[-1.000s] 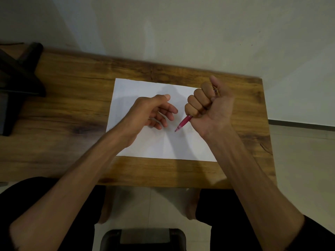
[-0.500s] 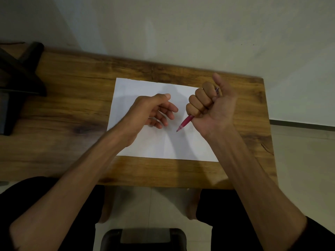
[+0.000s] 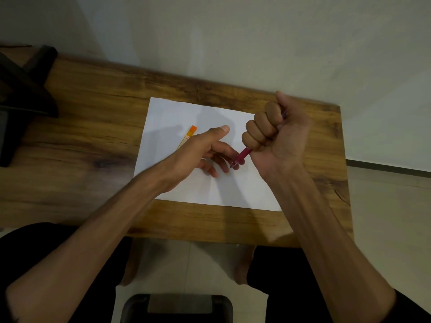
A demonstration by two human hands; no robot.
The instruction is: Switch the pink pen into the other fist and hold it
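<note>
Change since the earlier frame: your left hand (image 3: 198,150) had slid toward the right edge of the desk (image 3: 93,127), its fingertips now meeting the pen tip, and an orange-capped stick (image 3: 189,134) lay uncovered behind it.

Right hand (image 3: 272,134): you held it as a fist clamped round the red pen (image 3: 242,156), thumb up, above the right half of the paper (image 3: 168,117). The tip pointed down and toward the near edge.

Left hand: fingers loosely spread, gripping nothing, thumb extended toward the far edge of the desk.

Paper: a white sheet lying flat at the desk's middle, nearer the right edge than the left.

Risks, as judged:
- The tip sat at your left fingertips; a push could have inked or pricked them.
- A fist hold gives poor control; the tip could have skidded and streaked the sheet.
- Nothing pinned the sheet; it could have shifted under a stroke.

Hidden or unclear:
- Most of the pen's barrel was buried in your fist.
- Whether the tip touched your fingers or hung above them could not be told.
- The stick's near end lay under your left hand; its label was unreadable.
- A dark object (image 3: 21,94) at the far left corner was cut off.
</note>
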